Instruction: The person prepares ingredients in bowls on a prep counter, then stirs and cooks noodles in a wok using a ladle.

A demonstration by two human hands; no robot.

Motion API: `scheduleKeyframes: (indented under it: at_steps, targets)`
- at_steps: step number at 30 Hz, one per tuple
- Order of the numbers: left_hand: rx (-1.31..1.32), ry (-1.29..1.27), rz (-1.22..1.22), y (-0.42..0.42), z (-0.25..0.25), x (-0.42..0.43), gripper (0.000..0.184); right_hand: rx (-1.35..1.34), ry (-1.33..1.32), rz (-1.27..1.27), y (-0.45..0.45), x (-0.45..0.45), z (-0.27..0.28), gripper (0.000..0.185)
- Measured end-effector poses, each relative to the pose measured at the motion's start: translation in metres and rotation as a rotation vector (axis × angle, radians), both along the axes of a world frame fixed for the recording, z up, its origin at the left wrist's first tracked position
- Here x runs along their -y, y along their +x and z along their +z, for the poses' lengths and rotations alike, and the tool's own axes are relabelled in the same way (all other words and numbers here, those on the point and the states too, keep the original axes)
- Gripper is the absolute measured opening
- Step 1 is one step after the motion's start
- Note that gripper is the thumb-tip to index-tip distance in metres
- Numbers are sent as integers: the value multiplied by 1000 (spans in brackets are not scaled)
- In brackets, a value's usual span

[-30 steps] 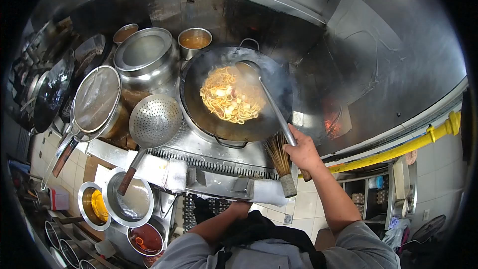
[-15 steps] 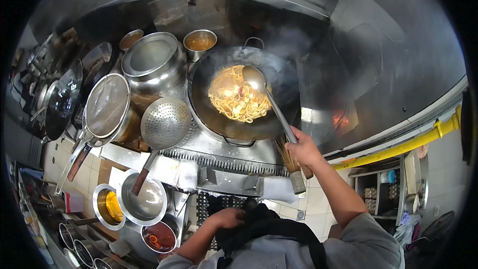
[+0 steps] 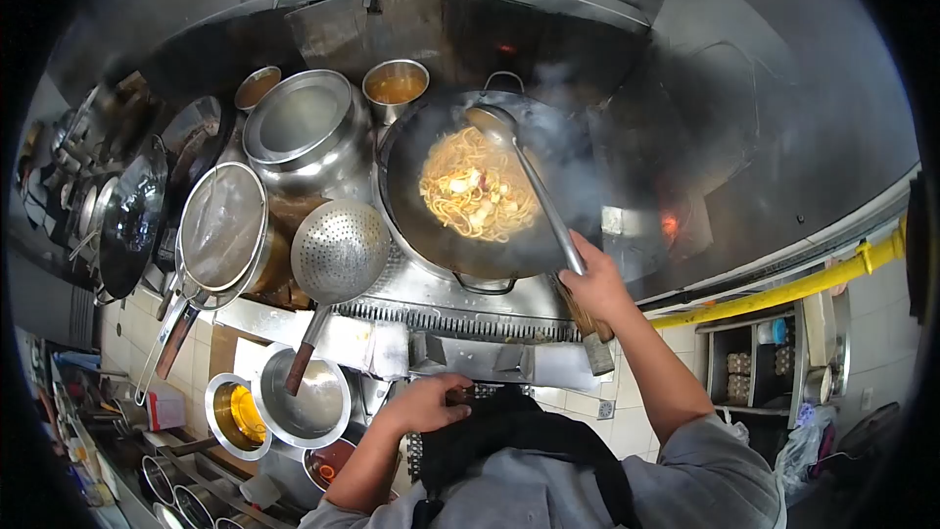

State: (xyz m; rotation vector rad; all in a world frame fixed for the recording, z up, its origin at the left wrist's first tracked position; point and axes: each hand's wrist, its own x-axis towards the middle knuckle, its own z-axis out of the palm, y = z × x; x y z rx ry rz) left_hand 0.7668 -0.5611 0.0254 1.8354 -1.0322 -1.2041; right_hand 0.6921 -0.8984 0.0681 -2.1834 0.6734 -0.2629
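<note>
My right hand (image 3: 594, 282) is closed around the handle of a long metal ladle (image 3: 540, 186). The ladle's bowl is at the far side of a large dark wok (image 3: 401, 191), just beyond a heap of noodles (image 3: 480, 198) mixed with paler pieces. Steam rises over the wok's right side. My left hand (image 3: 436, 402) hovers in front of the black apron (image 3: 509, 431), fingers loosely bent and apart, with nothing seen in it. Below my right hand a bamboo wok brush (image 3: 595, 351) stands against the stove's front edge.
Left of the wok are a perforated strainer (image 3: 340, 250), a mesh sieve (image 3: 223, 225) and a lidded steel pot (image 3: 304, 118). A small pot of orange liquid (image 3: 396, 88) is behind. Nearer me sit a steel bowl (image 3: 333, 402) and a bowl of yellow oil (image 3: 245, 411). A yellow pipe (image 3: 783, 286) runs at right.
The ladle's bowl has moved away from me, off the noodles toward the wok's far side. My left hand has risen and swung slightly away from my body. The view has shifted slightly.
</note>
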Motion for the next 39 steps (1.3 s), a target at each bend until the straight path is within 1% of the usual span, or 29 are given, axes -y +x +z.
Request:
scheduleKeyframes:
  at_steps: [1,2,6,8,9,10,11,12,13,15,16,17,19,22,23,25,26,27,29,30,31,32,33,34,35,36,37,38,39]
  targets:
    - [-8,1,0,5,-1,-4,50,32,2,6,-7,-7,13,67]
    - [-3,1,-19,11,-2,-7,50,-24,104,0,-12,-13,29,67]
    - [7,-57,-103,33,-8,-5,50,-38,134,-10,-7,-15,16,67]
    - [43,-56,-149,45,-5,5,49,-140,23,46,5,-19,13,67]
    - [83,-51,-189,51,-1,10,48,-143,25,37,5,-21,17,67]
    - [80,-49,-199,57,4,14,48,-212,30,65,4,-25,22,67]
    - [77,-80,-159,62,10,16,47,-280,36,94,4,-29,29,67]
    - [73,-112,-119,65,13,16,46,-290,13,153,-3,-26,38,69]
    - [70,-111,-123,70,12,14,46,-293,15,148,-8,-23,53,69]
    - [24,-188,-88,77,9,11,44,-415,-53,210,-11,-19,86,68]
    - [21,-188,-88,79,10,13,44,-342,-81,211,-15,-13,76,68]
    - [42,-173,-105,80,11,17,42,-344,-81,211,-8,-15,72,68]
    - [68,-160,-120,78,18,29,41,-432,-120,87,13,-23,67,68]
    - [223,-340,-19,70,35,56,34,-474,-106,85,22,-34,56,66]
    - [230,-341,-17,70,37,63,34,-468,-108,88,16,-31,58,66]
    - [444,-419,10,68,41,77,34,-278,-212,252,-6,-22,69,66]
    - [576,-498,17,68,39,84,35,-435,-161,193,-9,-31,97,65]
    - [575,-500,11,67,39,94,35,-435,-160,187,-16,-32,99,65]
    - [771,-470,59,63,39,117,35,-521,-215,112,-32,-36,101,67]
    - [771,-473,51,62,30,131,35,-511,-184,95,-38,-37,101,67]
    - [832,-372,55,61,16,147,31,-507,-182,87,-47,-36,96,67]
    - [894,-271,62,57,6,157,29,-406,-192,110,-56,-32,91,66]
    - [900,-274,59,49,3,161,29,-303,-201,136,-62,-33,91,65]
    - [863,-153,68,42,0,163,27,-330,-145,117,-69,-35,99,64]
    - [828,-34,79,38,2,165,28,-319,-148,115,-77,-37,107,64]
    - [840,-41,79,28,18,158,28,-324,-126,148,-88,-37,114,64]
    - [871,-98,45,12,47,145,30,-326,-112,179,-98,-34,119,64]
    - [898,-153,6,1,64,139,33,-248,-172,249,-105,-32,121,64]
    - [902,-154,-1,2,58,141,33,-244,-169,243,-113,-31,125,64]
